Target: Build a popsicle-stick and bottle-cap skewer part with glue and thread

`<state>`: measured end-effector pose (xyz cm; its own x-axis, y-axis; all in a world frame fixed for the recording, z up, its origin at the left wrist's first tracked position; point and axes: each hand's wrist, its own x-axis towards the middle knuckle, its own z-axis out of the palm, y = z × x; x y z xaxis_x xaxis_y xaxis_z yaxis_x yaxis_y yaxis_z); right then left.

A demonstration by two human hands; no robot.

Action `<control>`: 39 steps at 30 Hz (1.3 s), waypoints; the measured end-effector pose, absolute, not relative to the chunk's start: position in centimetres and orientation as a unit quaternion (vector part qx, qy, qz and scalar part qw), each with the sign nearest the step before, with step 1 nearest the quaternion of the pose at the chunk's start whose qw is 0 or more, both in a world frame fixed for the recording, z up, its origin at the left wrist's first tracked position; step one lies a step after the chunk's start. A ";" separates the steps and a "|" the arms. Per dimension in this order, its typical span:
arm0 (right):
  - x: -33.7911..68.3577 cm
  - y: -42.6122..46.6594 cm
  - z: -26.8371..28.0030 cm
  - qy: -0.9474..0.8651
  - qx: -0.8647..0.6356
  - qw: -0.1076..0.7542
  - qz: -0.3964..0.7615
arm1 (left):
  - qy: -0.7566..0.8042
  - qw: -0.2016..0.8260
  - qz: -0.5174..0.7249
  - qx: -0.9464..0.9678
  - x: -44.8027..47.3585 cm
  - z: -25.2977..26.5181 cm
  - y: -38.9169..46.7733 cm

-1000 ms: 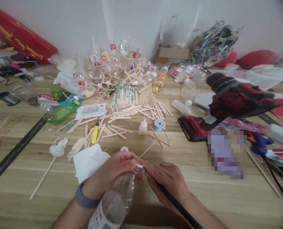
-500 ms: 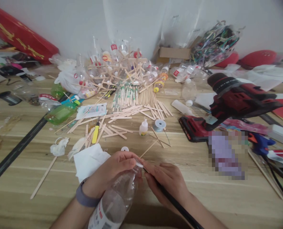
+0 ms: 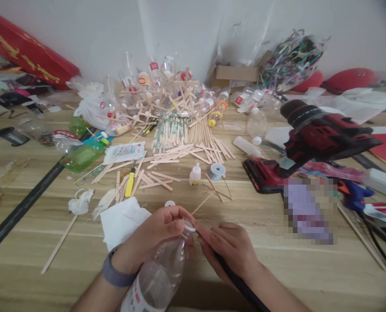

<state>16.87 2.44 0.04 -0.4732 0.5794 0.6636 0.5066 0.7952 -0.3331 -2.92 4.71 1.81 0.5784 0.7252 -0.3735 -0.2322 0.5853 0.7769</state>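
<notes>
A clear plastic bottle point(image 3: 160, 268) leans toward me at the bottom middle, tilted, its neck pointing away and its white-and-red label partly cut off. Fingers of my left hand point(image 3: 162, 227), which wears a grey wristband point(image 3: 116, 269), are wrapped round the bottle's neck. Gripped in my right hand point(image 3: 230, 247) is a long black tool point(image 3: 235, 277) that runs back toward me. Its thin dark front end meets the bottle's white neck ring point(image 3: 189, 225); the exact contact is hidden by fingers. A white bottle cap point(image 3: 170, 203) lies just beyond my left hand.
A red-and-black cordless drill point(image 3: 323, 138) stands at the right. Ahead lie a small glue bottle point(image 3: 195, 175), a wire spool point(image 3: 217, 171), a yellow-handled screwdriver point(image 3: 130, 184) and many wooden sticks point(image 3: 167, 154). White tissue point(image 3: 124, 219) lies by my left wrist; plastic bottles point(image 3: 154, 73) crowd the back.
The view has shifted very slightly. Both hands, the bottle and the black tool stay almost where they were, with the black tool's rear end tipped a little.
</notes>
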 end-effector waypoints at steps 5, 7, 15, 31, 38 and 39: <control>17.4 2.5 -0.8 -0.877 -0.301 0.373 0.032 | 0.384 0.808 0.290 0.339 -3.0 1.8 4.8; 17.5 2.4 -1.0 -0.878 -0.304 0.369 0.036 | 0.380 0.814 0.290 0.329 -3.0 1.8 4.8; 16.9 2.2 0.3 -0.851 -0.309 0.422 0.049 | 0.377 0.816 0.295 0.324 -3.1 1.8 4.5; 17.3 2.2 -0.6 -0.868 -0.287 0.399 0.071 | 0.328 0.828 0.317 0.325 -2.8 1.5 4.5; 17.8 2.4 -0.7 -0.888 -0.277 0.366 0.027 | 0.332 0.837 0.319 0.296 -2.6 1.8 4.4; 17.8 2.5 -0.6 -0.890 -0.277 0.361 0.025 | 0.337 0.834 0.319 0.299 -2.6 1.9 4.4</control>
<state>17.83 2.46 -0.65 -0.5854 0.5122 0.6285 0.4756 0.8447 -0.2455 -2.58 4.41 1.86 0.5702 0.7330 -0.3709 -0.3300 0.6178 0.7137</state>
